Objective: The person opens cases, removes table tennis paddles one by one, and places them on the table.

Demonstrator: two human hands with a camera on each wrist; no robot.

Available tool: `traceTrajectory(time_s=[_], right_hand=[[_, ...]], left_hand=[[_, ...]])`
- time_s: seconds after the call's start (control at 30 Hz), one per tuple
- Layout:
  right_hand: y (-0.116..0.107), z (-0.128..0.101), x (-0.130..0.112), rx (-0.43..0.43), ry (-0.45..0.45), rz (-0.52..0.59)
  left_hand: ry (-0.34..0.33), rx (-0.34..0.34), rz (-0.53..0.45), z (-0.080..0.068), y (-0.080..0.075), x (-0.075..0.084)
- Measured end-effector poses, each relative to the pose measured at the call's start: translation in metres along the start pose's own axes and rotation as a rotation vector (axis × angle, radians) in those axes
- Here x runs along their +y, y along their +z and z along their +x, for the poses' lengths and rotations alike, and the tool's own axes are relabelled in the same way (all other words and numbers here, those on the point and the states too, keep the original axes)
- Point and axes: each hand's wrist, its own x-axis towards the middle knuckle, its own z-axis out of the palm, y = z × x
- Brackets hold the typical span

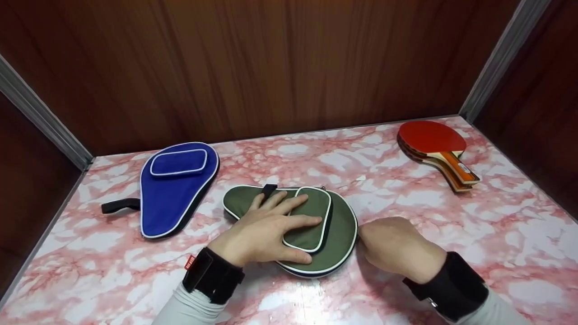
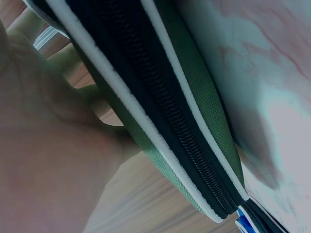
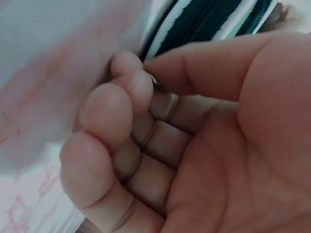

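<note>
presently: green paddle case (image 1: 336, 234), zipped along the visible edge, contents hidden, mid-table.
left hand (image 1: 264, 230) lies flat with straight fingers on the case's outer pocket (image 1: 311, 219); right hand (image 1: 393, 248) is curled at the case's right rim, thumb and forefinger pinching a small metal piece (image 3: 156, 82), barely made out, likely the zipper pull. blue paddle case (image 1: 174, 189) lies closed to the left, contents unseen. red paddles (image 1: 435, 146) sit stacked at far right on the marble-pattern table (image 1: 496, 216).

No text can be read here. A small red tag (image 1: 190, 262) on the black wrist strap (image 1: 212, 275) carries white marks, but too small to read. The label on the paddle handle (image 1: 461, 170) is blurred too.
</note>
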Motion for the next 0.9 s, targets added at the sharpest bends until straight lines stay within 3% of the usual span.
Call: traceTrajectory(time_s=[0.27,0.57,0.77,0.9], right_hand=[[0.000,-0.010,-0.004,0.041,-0.139,0.038],[-0.002,-0.012,-0.003,0.002,-0.223,0.125],[-0.002,-0.007,0.004,-0.005,-0.174,0.106],[-0.001,-0.002,0.013,0.020,-0.111,0.066]], left_hand=[[-0.002,0.001,-0.005,0.001,0.000,0.000],[-0.010,0.009,-0.014,0.002,0.002,-0.001],[-0.036,0.065,0.011,0.005,0.005,0.001],[0.005,0.047,-0.104,0.003,-0.001,-0.001]])
